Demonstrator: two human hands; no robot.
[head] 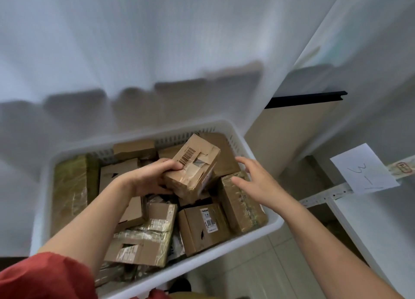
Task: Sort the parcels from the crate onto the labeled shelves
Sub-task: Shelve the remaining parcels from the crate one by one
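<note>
- crate (pixel 275 223): packed with cardboard boxes (pixel 204 227), loads left to sort
- parcel (pixel 193 166): lifted just above the pile, barcode up, I guess so I can check it
- my left hand (pixel 152 177): fingers wrapped round its end
- my right hand (pixel 253 177): spread open, empty, just beside the parcel, ready to steady it

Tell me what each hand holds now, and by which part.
The left hand grips the barcoded parcel by its lower left end, above the crate. The right hand is open, holding nothing.
</note>
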